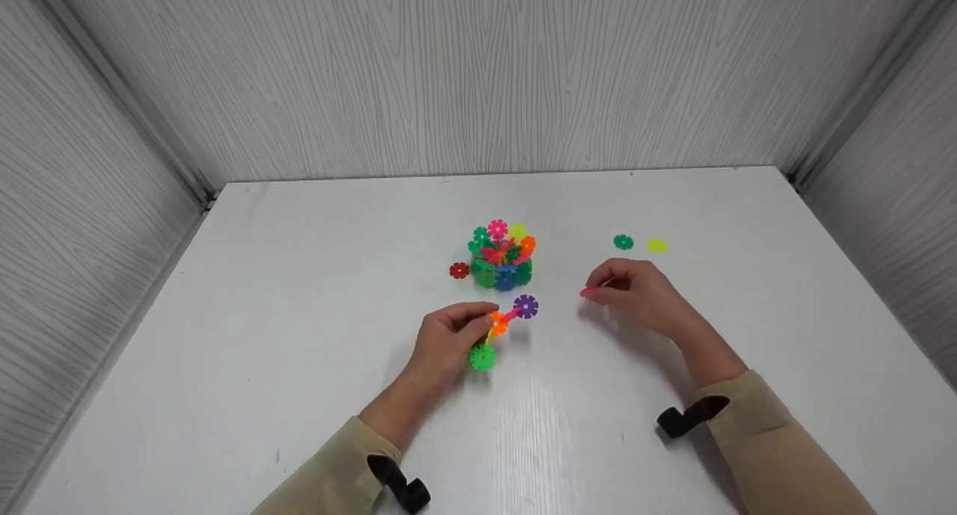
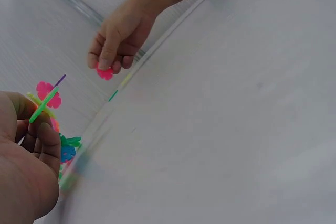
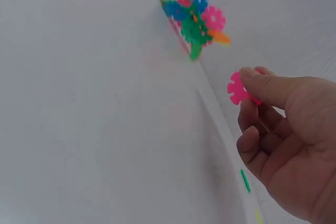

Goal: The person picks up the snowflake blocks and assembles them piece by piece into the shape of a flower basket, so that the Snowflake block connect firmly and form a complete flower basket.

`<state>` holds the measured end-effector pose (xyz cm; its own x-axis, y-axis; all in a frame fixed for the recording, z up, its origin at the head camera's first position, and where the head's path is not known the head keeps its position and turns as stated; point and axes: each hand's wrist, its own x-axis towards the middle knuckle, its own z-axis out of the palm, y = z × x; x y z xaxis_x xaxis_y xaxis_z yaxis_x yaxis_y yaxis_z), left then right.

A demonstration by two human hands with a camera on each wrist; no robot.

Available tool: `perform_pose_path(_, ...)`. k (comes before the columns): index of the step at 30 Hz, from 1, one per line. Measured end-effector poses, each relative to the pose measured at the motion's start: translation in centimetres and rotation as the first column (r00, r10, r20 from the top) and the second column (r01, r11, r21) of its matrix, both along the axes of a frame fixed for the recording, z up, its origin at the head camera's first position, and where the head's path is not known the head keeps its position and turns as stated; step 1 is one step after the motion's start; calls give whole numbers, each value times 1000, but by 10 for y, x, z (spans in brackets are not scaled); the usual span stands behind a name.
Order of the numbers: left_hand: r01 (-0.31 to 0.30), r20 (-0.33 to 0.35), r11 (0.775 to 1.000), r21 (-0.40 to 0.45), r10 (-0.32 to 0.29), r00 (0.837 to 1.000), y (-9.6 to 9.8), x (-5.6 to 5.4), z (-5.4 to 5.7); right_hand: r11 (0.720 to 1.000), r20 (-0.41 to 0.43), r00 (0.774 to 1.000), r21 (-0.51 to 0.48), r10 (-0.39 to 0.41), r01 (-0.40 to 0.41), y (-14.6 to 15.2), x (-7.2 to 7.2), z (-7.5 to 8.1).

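Observation:
My left hand (image 1: 448, 343) pinches a small chain of joined plastic snowflake discs over the table. In the head view the chain shows an orange disc (image 1: 499, 324) by the thumb, a bright green disc (image 1: 482, 358) below and a purple disc (image 1: 525, 306) at its far end, with pink and yellow ones seen edge-on. Off to the right, my right hand (image 1: 635, 294) pinches a single pink snowflake disc (image 3: 239, 88) between thumb and fingers, apart from the chain. Notches line that disc's rim in the right wrist view.
Beyond the left hand stands a colourful cluster of joined snowflake discs (image 1: 502, 257). A red disc (image 1: 459, 270) lies at its left. Farther right on the white table (image 1: 314, 276) lie a green disc (image 1: 623, 242) and a yellow disc (image 1: 657, 246). Grey wood-grain panels (image 1: 463, 74) enclose the table.

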<state>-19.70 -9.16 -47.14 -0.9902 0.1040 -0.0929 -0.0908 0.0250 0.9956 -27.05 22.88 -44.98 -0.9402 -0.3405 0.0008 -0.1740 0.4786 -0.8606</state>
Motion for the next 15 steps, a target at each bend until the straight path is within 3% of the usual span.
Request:
perform_pose_path(5,-18,-10,1000,5,18,1000,1,0,-1,977,43,987,-151,158,-150,-35,14,8)
perform_pose_path(9,-8,-8,1000,-11,8,1000,2,0,-1,952,68,974,-237,215,-194,-50,20,5)
perform_pose_path(15,94,-30,996,-1,-94,995,0,2,0,941,77,967,-261,243,-216,-65,27,-1)
